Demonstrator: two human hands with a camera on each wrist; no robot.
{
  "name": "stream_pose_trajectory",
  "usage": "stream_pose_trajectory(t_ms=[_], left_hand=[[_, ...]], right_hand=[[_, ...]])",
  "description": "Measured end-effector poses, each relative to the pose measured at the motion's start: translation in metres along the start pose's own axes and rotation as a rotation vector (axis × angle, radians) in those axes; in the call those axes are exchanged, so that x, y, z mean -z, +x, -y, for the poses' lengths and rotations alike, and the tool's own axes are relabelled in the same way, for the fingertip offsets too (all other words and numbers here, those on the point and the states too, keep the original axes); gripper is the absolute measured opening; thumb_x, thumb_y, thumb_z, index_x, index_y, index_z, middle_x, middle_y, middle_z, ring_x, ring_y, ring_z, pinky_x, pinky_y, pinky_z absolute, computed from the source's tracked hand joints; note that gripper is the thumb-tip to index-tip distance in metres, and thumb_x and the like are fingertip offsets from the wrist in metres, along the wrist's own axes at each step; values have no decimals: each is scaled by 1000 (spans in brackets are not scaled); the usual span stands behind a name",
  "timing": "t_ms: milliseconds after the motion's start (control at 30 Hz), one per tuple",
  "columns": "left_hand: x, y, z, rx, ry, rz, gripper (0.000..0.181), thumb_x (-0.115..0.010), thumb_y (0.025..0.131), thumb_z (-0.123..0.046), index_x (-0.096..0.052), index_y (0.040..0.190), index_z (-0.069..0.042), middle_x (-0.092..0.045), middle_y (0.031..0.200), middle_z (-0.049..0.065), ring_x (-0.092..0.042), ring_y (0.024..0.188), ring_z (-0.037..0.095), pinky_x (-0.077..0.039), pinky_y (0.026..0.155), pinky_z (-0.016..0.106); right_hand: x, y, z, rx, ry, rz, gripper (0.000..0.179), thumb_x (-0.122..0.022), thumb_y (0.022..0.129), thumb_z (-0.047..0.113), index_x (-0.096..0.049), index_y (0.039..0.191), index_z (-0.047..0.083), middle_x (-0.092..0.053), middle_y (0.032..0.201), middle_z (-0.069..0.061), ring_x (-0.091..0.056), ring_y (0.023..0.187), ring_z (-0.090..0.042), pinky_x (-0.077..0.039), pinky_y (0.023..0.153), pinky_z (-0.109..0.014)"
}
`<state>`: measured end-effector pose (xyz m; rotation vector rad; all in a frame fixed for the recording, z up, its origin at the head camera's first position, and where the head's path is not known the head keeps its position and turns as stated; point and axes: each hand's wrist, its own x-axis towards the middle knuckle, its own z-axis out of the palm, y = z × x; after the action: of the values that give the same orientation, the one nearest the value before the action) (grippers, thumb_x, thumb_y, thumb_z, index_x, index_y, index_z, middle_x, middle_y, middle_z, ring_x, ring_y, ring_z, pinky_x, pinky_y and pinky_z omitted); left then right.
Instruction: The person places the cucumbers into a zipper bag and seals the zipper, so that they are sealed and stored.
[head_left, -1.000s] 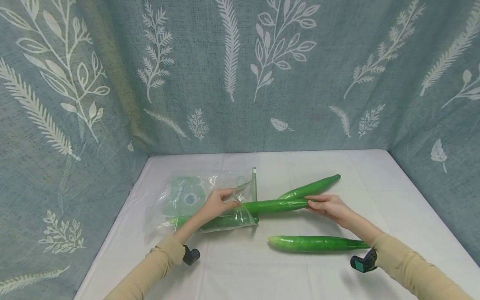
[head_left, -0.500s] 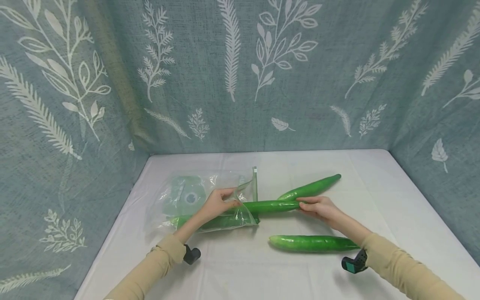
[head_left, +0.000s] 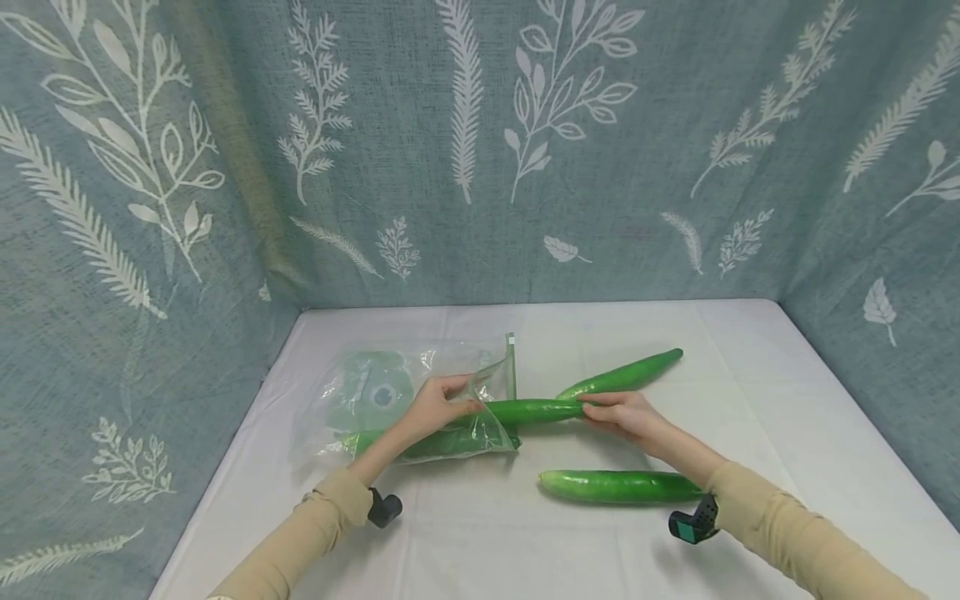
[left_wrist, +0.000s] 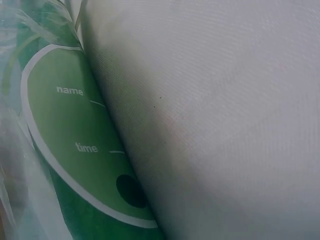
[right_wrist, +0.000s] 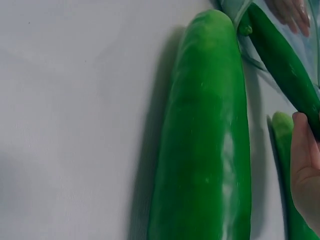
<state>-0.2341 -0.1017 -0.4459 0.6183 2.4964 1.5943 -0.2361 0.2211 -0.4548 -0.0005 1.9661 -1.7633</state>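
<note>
A clear zip bag lies on its side at the table's left, its mouth facing right. My left hand pinches the bag's edge at the mouth and holds it apart. Between thumb and fingers, my right hand grips the right end of a cucumber, whose other end is inside the bag. Another cucumber rests fully in the bag along its near side. In the left wrist view, a green printed label on the bag reads "name" and "time".
One cucumber lies on the white cloth nearer to me, below my right forearm. Another cucumber slants behind my right hand. A patterned blue-green curtain surrounds the table at the back and sides.
My right hand has moved left, pushing the gripped cucumber further into the bag. My left hand and the bag have stayed in place.
</note>
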Motion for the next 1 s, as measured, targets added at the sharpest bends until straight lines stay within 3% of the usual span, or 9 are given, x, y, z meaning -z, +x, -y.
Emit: stream_pose_trajectory(t_ms=[133, 333, 700, 933, 1000], left_hand=[[2, -6, -22, 23, 1, 10, 46, -70, 83, -6, -55, 125, 8, -54, 132, 24, -46, 129, 39, -37, 109, 47], [2, -7, -24, 18, 11, 7, 47, -70, 83, -6, -55, 125, 9, -53, 132, 24, -47, 128, 39, -36, 109, 48], [-2, 6, 9, 12, -14, -13, 47, -71, 82, -8, -57, 125, 5, -53, 134, 20, -46, 130, 37, -34, 111, 50], [-1, 7, 9, 6, -25, -12, 48, -72, 82, -12, -58, 125, 2, -57, 131, 18, -48, 129, 35, -35, 110, 49], [0, 7, 9, 10, -23, -10, 48, -72, 82, -12, -58, 126, 1, -57, 131, 18, -49, 129, 35, -36, 110, 48]], right_hand=[[-7, 2, 1, 2, 0, 4, 49, -60, 91, 8, -45, 135, -9, -49, 137, -25, -67, 95, -6, -52, 92, -27], [-18, 7, 3, 2, -12, 23, 46, -62, 91, 9, -49, 132, -7, -59, 128, -20, -67, 97, -9, -51, 96, -31], [-36, 13, 8, 5, -99, 52, 41, -60, 91, 7, -53, 130, -5, -54, 132, -24, -66, 104, -16, -50, 97, -35], [-46, 19, 8, 36, -354, 0, 37, -69, 86, 17, -65, 121, 8, -62, 125, -15, -59, 113, -25, -49, 98, -40], [-50, 20, 8, 56, -383, 5, 37, -70, 84, 17, -66, 120, 9, -63, 125, -15, -58, 115, -27, -49, 97, -40]])
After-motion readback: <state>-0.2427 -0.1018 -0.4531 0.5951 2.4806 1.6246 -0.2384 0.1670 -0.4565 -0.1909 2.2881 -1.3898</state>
